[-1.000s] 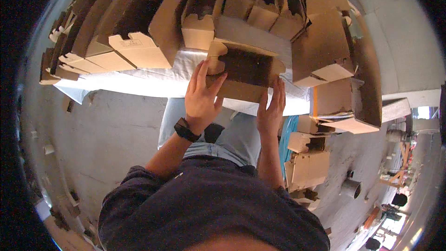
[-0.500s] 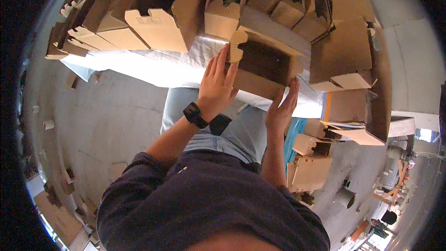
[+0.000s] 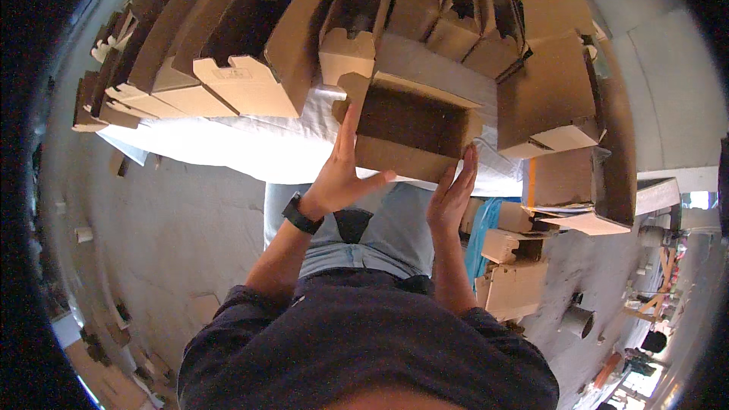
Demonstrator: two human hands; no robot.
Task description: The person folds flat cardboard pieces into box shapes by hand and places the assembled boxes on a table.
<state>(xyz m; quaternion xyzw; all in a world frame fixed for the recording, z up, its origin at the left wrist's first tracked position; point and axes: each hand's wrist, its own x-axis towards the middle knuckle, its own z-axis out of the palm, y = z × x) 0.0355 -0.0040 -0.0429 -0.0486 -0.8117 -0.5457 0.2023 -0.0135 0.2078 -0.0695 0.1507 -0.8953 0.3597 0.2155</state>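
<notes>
An open, rectangular brown cardboard box (image 3: 406, 156), its dark inside facing up, sits between the person's two hands at the near edge of the surface (image 3: 228, 148), which is covered with a creased white sheet. The left hand (image 3: 339, 178) is spread wide, its fingers along the notched left end flap and its thumb reaching across the front wall; the right hand (image 3: 452, 199) is flat, fingers together, against the right end. How firmly they press cannot be told. Behind the box, a row of narrow, open brown cardboard boxes (image 3: 345, 57) lines the back of the surface, with grey-white sheet showing in between. To the left, long open brown cardboard boxes (image 3: 243, 80) stand packed side by side, slanting away toward the rim. On the right, larger brown cardboard boxes (image 3: 547, 99) crowd the surface, and near its right end is a carton with an orange strip (image 3: 566, 178). Below that end, light-blue plastic sheeting (image 3: 486, 239) hangs beside small brown cartons (image 3: 516, 288). Grey floor (image 3: 197, 212) spreads out on both sides, with a grey cylinder (image 3: 581, 321) lying at right. Beyond rise a pale wall (image 3: 653, 53) and, farther down, an orange-brown wooden frame (image 3: 661, 288) among blurred clutter.
</notes>
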